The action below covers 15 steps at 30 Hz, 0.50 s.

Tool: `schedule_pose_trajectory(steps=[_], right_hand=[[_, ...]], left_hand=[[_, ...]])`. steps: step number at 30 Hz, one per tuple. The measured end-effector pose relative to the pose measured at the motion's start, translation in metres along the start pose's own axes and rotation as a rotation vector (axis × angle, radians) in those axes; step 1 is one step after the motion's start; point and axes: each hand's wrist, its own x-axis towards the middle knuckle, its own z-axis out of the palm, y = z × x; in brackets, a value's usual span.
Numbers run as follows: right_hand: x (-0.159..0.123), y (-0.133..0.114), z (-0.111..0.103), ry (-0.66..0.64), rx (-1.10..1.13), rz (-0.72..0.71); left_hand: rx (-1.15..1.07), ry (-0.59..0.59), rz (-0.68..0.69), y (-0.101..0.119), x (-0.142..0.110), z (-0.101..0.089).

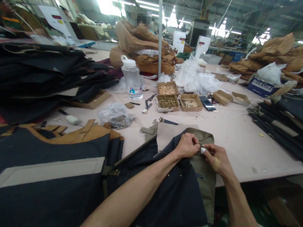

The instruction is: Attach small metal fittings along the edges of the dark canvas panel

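A dark navy fabric piece (172, 193) with an olive lining (204, 170) lies over the table's front edge before me. My left hand (189, 145) is closed at its upper edge, fingers pinched together. Close against it, my right hand (218, 158) pinches the same edge, with tape round the thumb and at the wrist side. Something small sits between the fingertips, too hidden to name. A pale card-like sheet (169, 133) lies under the fabric's far side. Small gold-coloured studs dot the navy cloth.
Small cardboard boxes of metal fittings (167, 102) stand beyond my hands, near a water bottle (131, 79). Dark fabric stacks (35, 75) rise at left and right (286, 125). A navy piece with a beige strip (50, 170) lies front left. A metal pole (159, 35) stands behind.
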Motion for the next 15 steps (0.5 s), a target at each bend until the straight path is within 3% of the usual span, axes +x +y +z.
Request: schedule_pose_trajectory(steps=[5,9,15], right_hand=[[-0.004,0.009,-0.01,-0.001,0.171,-0.059],[0.006,0.009,-0.008,-0.024,0.157,-0.152],[0.017,-0.002,-0.008,-0.095,0.188,-0.143]], left_hand=[[-0.146,-0.089,-0.039,-0.007,0.004,0.002],[-0.151,-0.097,-0.047,-0.008,0.005,0.001],[-0.27,-0.132,-0.073,-0.008,0.005,0.001]])
